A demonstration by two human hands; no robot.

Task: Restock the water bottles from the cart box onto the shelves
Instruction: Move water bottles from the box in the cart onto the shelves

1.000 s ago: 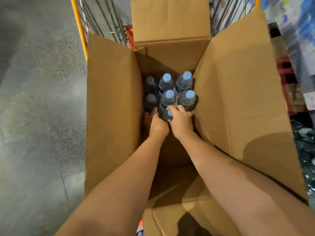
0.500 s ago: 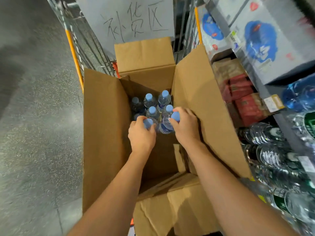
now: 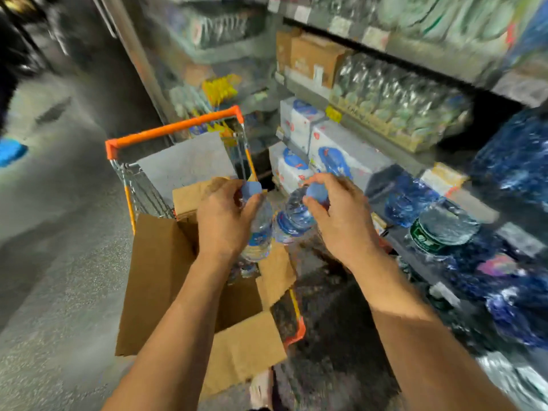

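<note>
Whole view smeared by motion blur; labels on the shelves (image 3: pixel 412 48) at right unreadable, stock there only rough shapes: shrink-wrapped bottle packs (image 3: pixel 394 93), white cartons with blue print (image 3: pixel 332 143), big blue jugs (image 3: pixel 516 149). Inside of the cardboard box (image 3: pixel 160 277) mostly hidden behind the left forearm and a raised flap, so what lies in it cannot be made out. Left hand (image 3: pixel 222 221) curls round the neck of a water bottle (image 3: pixel 258 232), blue cap poking above the fingers, bottle hanging upright over the box opening. Right hand (image 3: pixel 341 215) pinches the cap end of a second bottle (image 3: pixel 293 218), which tilts, body swung toward the first; the two bottles sit just beside each other, touching or not unclear. Box stands in a wire cart (image 3: pixel 175 130) with an orange rim, a grey sheet (image 3: pixel 186 164) propped at its far end. Cart parked near the shelves on grey floor (image 3: pixel 59 262). Blue object at far left edge, cut off.
</note>
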